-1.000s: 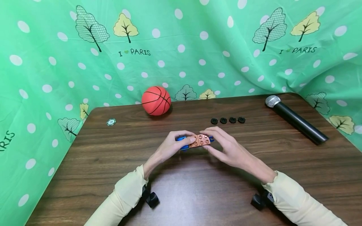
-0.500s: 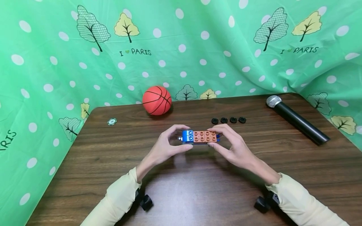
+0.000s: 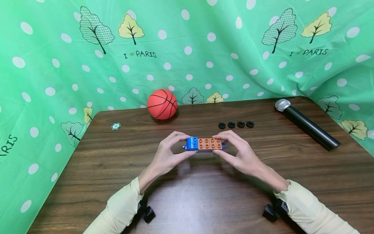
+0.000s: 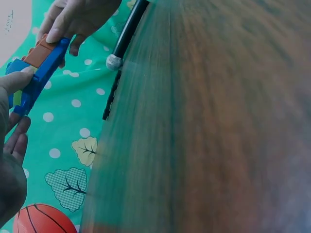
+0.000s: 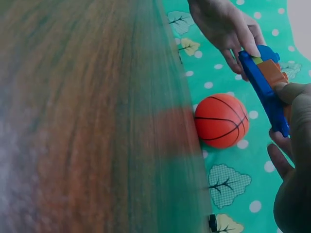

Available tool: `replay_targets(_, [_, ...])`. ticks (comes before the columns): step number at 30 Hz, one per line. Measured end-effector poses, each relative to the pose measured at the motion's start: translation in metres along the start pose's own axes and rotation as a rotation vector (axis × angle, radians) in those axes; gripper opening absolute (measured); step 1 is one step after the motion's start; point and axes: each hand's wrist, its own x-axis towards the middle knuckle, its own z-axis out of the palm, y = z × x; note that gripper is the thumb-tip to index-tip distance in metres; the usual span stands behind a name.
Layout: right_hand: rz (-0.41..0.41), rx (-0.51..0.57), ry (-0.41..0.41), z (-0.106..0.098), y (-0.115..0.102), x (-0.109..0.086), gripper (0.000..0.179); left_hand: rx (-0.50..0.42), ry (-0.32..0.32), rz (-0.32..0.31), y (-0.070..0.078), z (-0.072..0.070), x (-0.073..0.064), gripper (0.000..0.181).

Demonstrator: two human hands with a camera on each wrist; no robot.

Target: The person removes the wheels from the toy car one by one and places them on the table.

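A toy made of building blocks (image 3: 204,144) is held up over the middle of the table. It has a long blue base, a blue block at the left end and two orange studded blocks in a row beside it. My left hand (image 3: 166,154) pinches the blue end between thumb and fingers. At the other end, my right hand (image 3: 241,151) pinches the orange blocks, thumb on the near side. The left wrist view shows the blue base (image 4: 43,73) from the side, with a yellow-green patch near the blue block. Small blue hooks stick out at both ends.
Several small black wheel-like discs (image 3: 231,124) lie in a row behind the hands. A red toy basketball (image 3: 162,104) sits at the back edge, a microphone (image 3: 306,123) at the right, a poker chip (image 3: 115,126) at the left. A green curtain (image 3: 187,58) hangs behind the table (image 3: 102,169).
The toy has turned from tilted to level, blocks facing up, then shifted slightly left and nearer. My left hand has moved from over the blocks to the blue end.
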Motion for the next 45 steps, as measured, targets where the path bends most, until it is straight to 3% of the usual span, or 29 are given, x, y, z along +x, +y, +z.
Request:
replay_targets(4, [0.015,-0.016,-0.020,0.001,-0.001,-0.002,0.054,0.003,-0.014,-0.008,-0.001,-0.002,-0.004,0.040])
replay_targets(10, [0.052,-0.017,-0.028,0.001,0.001,-0.005,0.049,0.011,-0.027,-0.009,-0.004,-0.003,-0.006,0.039])
replay_targets(21, [-0.007,-0.045,0.009,0.008,0.009,0.004,0.053,0.046,-0.032,-0.050,-0.012,-0.009,-0.004,0.039])
replay_targets(27, [0.053,-0.062,-0.021,0.017,0.021,0.013,0.047,0.097,-0.032,-0.111,-0.022,-0.016,-0.001,0.040])
replay_targets(35, [0.139,-0.093,-0.089,0.027,0.033,0.022,0.039,0.236,-0.052,-0.112,-0.037,-0.023,0.003,0.041])
replay_targets(45, [0.235,-0.108,-0.147,0.035,0.046,0.029,0.036,0.267,-0.109,-0.169,-0.051,-0.024,0.007,0.039])
